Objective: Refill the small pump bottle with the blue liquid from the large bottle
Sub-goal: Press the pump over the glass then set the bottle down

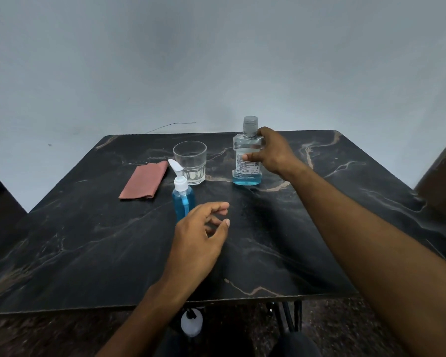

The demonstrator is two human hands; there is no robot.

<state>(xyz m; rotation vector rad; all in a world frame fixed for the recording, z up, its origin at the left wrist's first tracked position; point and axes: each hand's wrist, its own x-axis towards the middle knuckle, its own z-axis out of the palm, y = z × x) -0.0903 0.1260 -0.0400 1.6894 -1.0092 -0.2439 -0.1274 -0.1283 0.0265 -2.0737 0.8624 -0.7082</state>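
The large clear bottle [247, 153] stands upright on the black marble table [88, 240], capped, with a low layer of blue liquid at its bottom. My right hand [273, 152] grips its body from the right side, thumb across the label. The small pump bottle [182, 195] stands nearer to me, its white pump head on and blue liquid filling most of it. My left hand [201, 233] hovers just in front of and right of the small bottle, fingers loosely curled, holding nothing and partly hiding the bottle's base.
An empty clear glass tumbler [190, 162] stands behind the small bottle. A folded reddish cloth [144, 183] lies to its left. A wall rises behind the table; dark furniture flanks both sides. A white object [191, 322] sits under the table's near edge.
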